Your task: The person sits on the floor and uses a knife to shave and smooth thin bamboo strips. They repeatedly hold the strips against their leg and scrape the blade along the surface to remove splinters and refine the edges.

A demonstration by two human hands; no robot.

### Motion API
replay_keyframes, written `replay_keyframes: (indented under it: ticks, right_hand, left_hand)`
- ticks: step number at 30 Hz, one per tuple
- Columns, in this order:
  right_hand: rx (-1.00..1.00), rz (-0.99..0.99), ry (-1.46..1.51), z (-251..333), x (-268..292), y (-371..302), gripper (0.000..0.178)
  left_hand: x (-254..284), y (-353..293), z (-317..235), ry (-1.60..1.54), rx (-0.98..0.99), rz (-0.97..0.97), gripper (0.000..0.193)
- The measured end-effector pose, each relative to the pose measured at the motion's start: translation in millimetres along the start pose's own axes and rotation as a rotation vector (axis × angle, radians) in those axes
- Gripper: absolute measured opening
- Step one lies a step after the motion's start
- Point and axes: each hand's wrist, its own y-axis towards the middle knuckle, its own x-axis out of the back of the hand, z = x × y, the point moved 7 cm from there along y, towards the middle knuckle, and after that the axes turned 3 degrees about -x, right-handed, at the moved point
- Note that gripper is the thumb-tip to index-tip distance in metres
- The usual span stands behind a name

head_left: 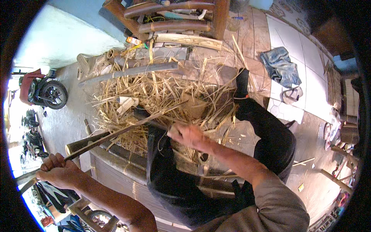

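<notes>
A long bamboo strip (116, 133) runs slantwise from the lower left up over my lap. My left hand (60, 170) is wrapped round its near-left part, and the strip sticks out past the fist. My right hand (189, 137) is closed in a fist beside the strip's far part, above my dark trouser leg. A small pale end shows at that fist, but the fingers hide the rest of what it grips. Beyond the hands lies a heap of thin bamboo shavings (166, 91), with a pale bamboo piece (127, 103) at its left.
I sit on a bamboo bench (116, 170). A grey plank (131, 73) lies across the shavings. Ahead stands a brown bamboo rack (174, 27). Jeans cloth (280, 66) lies on the tiles at right. A motorbike (52, 92) stands at the left.
</notes>
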Motion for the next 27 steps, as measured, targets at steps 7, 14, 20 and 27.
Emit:
replay_keyframes:
  ticks: [7, 14, 20, 27]
  right_hand:
    - [-0.748, 0.379, 0.039, -114, -20, -57, 0.055]
    - [-0.884, 0.375, 0.077, -160, -27, -114, 0.050]
    - [-1.186, 0.505, 0.286, -166, -30, -146, 0.056]
    - [-0.806, 0.210, 0.252, -61, 5, -83, 0.050]
  left_hand:
    - [0, 2, 8, -0.077, 0.066, -0.059, 0.046]
    - [0, 8, 16, 0.031, 0.049, -0.084, 0.048]
    - [16, 10, 15, -0.131, 0.187, 0.017, 0.049]
    - [22, -36, -20, -0.457, 0.235, 0.183, 0.050]
